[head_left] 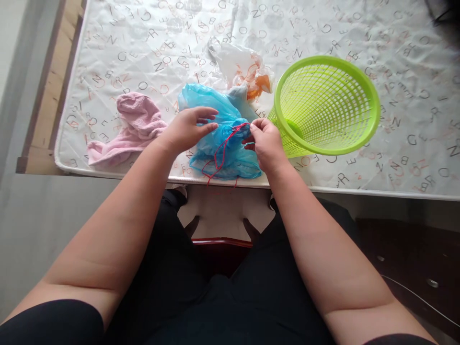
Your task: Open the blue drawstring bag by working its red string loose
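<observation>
A blue plastic bag (pixel 204 103) lies crumpled near the front edge of the mattress, gathered at its middle. Around the gathered part runs a red string (pixel 223 149), its loose ends trailing down over the front edge. My right hand (pixel 266 143) pinches the red string at the right side of the gather. To the left, my left hand (pixel 192 127) hovers at the bag with thumb and fingers apart, holding nothing; whether it touches the plastic I cannot tell.
A green mesh basket (pixel 373 110) leans just right of my right hand. Pink cloth (pixel 138 117) lies at the left. Behind the blue bag is a clear plastic bag (pixel 230 57) with orange parts. All rest on a letter-printed mattress (pixel 406 182).
</observation>
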`<move>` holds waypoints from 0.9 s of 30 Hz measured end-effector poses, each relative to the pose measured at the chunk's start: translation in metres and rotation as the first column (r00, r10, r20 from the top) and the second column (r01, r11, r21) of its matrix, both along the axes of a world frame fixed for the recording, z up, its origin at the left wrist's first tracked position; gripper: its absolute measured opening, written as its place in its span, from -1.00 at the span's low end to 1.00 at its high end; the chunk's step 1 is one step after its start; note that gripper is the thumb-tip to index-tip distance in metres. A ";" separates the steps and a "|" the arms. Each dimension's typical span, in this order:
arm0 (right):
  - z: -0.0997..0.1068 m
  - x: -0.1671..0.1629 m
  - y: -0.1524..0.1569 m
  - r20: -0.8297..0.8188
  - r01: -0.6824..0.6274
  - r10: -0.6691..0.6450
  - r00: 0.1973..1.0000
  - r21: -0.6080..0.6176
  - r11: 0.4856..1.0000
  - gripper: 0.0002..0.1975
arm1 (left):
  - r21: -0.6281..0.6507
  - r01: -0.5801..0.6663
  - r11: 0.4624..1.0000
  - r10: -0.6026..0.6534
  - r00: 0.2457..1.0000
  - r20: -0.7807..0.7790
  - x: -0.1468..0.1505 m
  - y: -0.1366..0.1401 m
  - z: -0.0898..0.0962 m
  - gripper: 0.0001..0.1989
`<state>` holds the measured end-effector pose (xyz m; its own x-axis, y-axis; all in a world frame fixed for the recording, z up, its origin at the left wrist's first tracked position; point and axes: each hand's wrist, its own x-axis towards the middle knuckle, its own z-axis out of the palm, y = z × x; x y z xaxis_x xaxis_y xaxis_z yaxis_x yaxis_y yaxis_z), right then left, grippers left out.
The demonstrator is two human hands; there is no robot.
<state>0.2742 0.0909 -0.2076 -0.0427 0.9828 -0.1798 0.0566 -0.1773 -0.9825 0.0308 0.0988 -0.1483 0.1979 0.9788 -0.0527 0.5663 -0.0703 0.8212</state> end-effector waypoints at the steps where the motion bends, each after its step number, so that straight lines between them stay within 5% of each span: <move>1: 0.004 -0.002 -0.002 -0.011 -0.016 0.016 1.000 -0.009 1.000 -0.73 | 0.040 0.021 0.999 -0.020 0.999 -0.041 0.005 -0.002 -0.001 -0.66; 7: 0.021 -0.009 -0.011 -0.014 -0.078 0.079 0.997 0.007 0.997 -0.64 | 0.176 0.126 0.976 -0.102 0.985 -0.136 0.025 -0.007 -0.004 -0.91; 13: 0.009 -0.006 -0.009 0.137 -0.029 0.023 0.990 0.040 0.999 -0.72 | 0.176 0.035 0.984 -0.013 0.992 -0.122 0.023 -0.005 -0.005 -0.96; 16: 0.010 -0.007 -0.012 0.265 -0.037 -0.014 0.964 0.186 0.982 -0.83 | 0.159 0.025 0.987 -0.009 0.995 -0.104 0.027 -0.008 -0.001 -0.95; 21: 0.025 -0.008 -0.019 0.442 -0.226 0.009 0.897 0.441 0.869 -0.84 | 0.111 0.045 0.993 -0.041 0.998 -0.040 0.033 -0.012 0.003 -0.94; 27: 0.024 -0.006 -0.019 0.548 -0.294 0.040 0.835 0.384 0.876 -0.82 | 0.005 0.068 0.998 -0.068 0.998 -0.013 0.033 -0.012 0.004 -0.95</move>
